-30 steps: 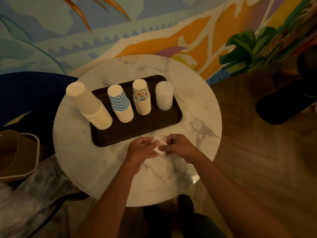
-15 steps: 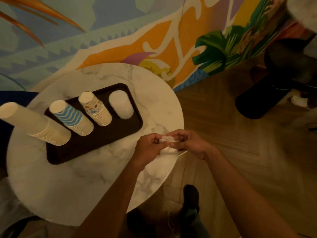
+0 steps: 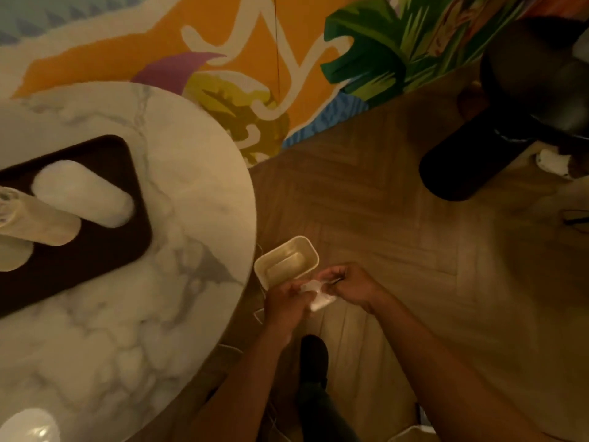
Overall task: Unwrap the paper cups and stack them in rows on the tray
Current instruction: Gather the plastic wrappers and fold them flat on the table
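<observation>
Beyond the rim of the round marble table [image 3: 159,314], both hands are out over the floor: left hand [image 3: 283,306] and right hand [image 3: 349,287] each pinch the crumpled white plastic wrapper [image 3: 315,293] in curled fingers. Just past the fingertips waits a small beige rectangular bin [image 3: 287,263]. Well to the fingers' left, a stack of white paper cups [image 3: 83,199] stands on the dark brown tray [image 3: 95,250]. The danger: released off-centre, that light wrapper could drift past the bin.

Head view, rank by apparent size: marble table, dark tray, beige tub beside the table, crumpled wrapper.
1. marble table
2. dark tray, partly cut off at the left edge
3. beige tub, which seems lower, so farther from the camera
4. crumpled wrapper, pinched by left hand and right hand
</observation>
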### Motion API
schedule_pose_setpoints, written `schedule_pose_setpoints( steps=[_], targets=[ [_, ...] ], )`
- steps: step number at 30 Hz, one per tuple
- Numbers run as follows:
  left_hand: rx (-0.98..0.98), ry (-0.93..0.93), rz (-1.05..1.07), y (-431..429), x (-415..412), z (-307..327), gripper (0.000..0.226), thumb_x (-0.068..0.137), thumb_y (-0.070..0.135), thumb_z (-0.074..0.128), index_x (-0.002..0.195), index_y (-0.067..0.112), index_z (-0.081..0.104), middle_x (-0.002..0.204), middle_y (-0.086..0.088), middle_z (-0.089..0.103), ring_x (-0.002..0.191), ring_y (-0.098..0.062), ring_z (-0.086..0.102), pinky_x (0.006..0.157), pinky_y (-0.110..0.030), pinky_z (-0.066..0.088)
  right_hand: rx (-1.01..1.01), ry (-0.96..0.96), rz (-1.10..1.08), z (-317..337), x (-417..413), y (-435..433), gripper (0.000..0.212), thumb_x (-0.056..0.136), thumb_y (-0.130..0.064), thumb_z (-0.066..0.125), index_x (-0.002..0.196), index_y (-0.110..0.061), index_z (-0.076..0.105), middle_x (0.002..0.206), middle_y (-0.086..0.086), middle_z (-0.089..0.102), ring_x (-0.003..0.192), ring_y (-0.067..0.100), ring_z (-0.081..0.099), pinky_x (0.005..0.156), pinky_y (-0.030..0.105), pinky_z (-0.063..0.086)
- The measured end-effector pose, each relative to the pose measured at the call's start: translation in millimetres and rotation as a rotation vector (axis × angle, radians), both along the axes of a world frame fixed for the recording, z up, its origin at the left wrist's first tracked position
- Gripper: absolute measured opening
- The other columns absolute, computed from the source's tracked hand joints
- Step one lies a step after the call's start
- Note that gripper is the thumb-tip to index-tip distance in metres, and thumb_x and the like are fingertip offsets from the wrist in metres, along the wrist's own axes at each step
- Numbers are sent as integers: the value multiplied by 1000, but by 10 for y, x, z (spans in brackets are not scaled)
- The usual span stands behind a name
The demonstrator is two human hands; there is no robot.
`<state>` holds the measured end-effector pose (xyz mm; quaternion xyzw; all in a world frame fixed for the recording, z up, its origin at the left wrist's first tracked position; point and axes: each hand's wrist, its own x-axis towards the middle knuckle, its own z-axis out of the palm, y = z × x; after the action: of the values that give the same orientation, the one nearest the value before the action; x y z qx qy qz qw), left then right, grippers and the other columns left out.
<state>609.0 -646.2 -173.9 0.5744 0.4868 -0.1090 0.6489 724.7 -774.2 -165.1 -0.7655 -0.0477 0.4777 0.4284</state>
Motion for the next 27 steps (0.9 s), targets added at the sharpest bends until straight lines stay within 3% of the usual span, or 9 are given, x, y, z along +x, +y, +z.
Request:
schedule_pose_setpoints(
  steps=[4, 8, 10, 15, 19, 22, 24, 27],
  targets=[
    [-34, 135, 94, 54, 234, -724, 19, 80, 16, 83, 97, 24, 78, 93, -1, 76, 80, -18, 69, 65, -28, 57, -37, -26, -61, -580, 165, 65, 34, 81, 11, 71, 97, -17, 80, 91, -4, 76, 88, 11, 70, 68, 15, 53],
    [-61, 183, 145, 132, 413, -1443, 22, 78, 18, 85, 98, 22, 77, 76, 0, 72, 62, -12, 61, 49, -20, 44, -83, -37, -122, -1180, 305, 191, 30, 83, 5, 69, 104, -14, 78, 99, -2, 74, 91, 10, 68, 71, 12, 52],
    [-54, 200, 150, 157, 460, -1817, 20, 77, 16, 86, 93, 21, 76, 72, -1, 73, 59, -12, 61, 48, -21, 43, -90, -30, -183, -1477, 353, 227, 32, 85, 0, 70, 111, -17, 76, 105, -4, 73, 95, 8, 67, 71, 9, 49],
    [-37, 289, 218, 263, 543, -2644, 21, 73, 15, 88, 90, 15, 76, 79, -9, 77, 66, -20, 67, 53, -28, 52, -92, 3, -243, -2188, 407, 166, 32, 86, -14, 75, 115, -27, 74, 103, -14, 70, 90, -2, 64, 68, 10, 49],
    [-6, 311, 270, 463, 707, -3433, 39, 62, 20, 87, 96, 6, 74, 83, -13, 76, 78, -31, 72, 71, -43, 61, -116, 20, -231, -2719, 472, 91, 24, 86, -16, 77, 109, -25, 77, 107, -10, 74, 100, 4, 67, 90, 24, 55],
    [-34, 283, 326, 514, 952, -3687, 41, 74, 11, 83, 107, -6, 66, 93, -17, 74, 76, -27, 70, 62, -36, 58, -100, 39, -252, -3061, 517, 64, 23, 85, -17, 77, 105, -27, 78, 106, -13, 75, 101, 3, 68, 94, 27, 56],
    [2, 259, 302, 504, 1078, -3852, 49, 78, 25, 84, 113, -2, 63, 104, -14, 71, 78, -23, 66, 58, -32, 51, -100, 53, -275, -3234, 541, 59, 21, 84, -18, 78, 103, -26, 79, 106, -12, 75, 102, 5, 69, 95, 29, 57],
    [66, 326, 196, 484, 1152, -4006, 78, 72, 40, 88, 132, 1, 58, 124, -16, 66, 107, -33, 66, 82, -38, 56, -96, 57, -267, -3412, 527, 63, 19, 85, -17, 76, 102, -24, 79, 106, -11, 75, 101, 4, 68, 94, 26, 55]
  ],
)
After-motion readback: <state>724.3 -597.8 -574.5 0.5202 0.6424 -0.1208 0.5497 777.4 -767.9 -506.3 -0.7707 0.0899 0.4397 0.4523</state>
